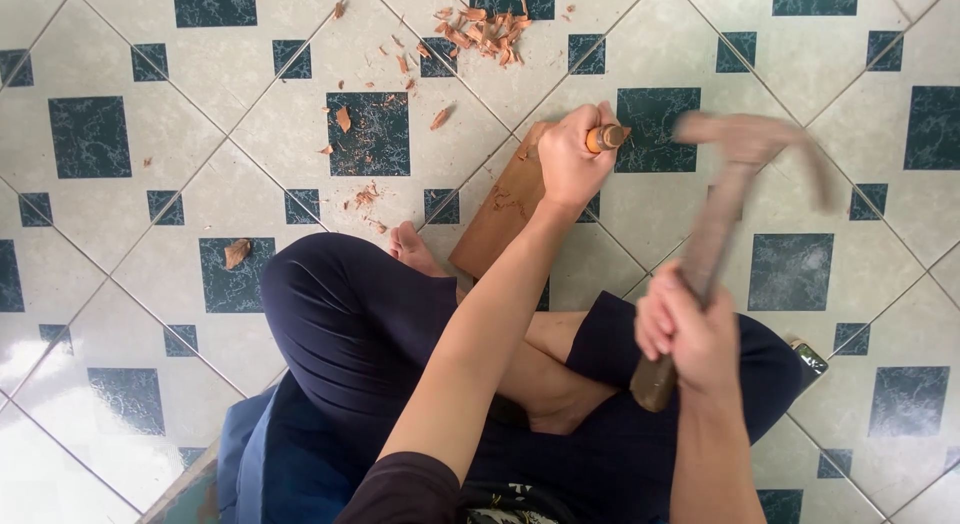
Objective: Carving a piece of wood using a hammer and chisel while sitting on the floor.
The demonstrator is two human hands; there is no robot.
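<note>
Left hand [572, 162] is closed around 1 chisel [606, 138]; only its orange butt end shows, pointing right and slightly up, the rest hidden in the fist. The chisel stands over 1 board [493, 219], which lies on the tiled floor [160, 184] with its long axis running from lower left to upper right. Right hand [690, 334] is closed around the handle of 1 hammer [735, 174], held right of the chisel, head blurred, handle sloping up and right. Wood chips [485, 32] lie scattered beyond the board.
</note>
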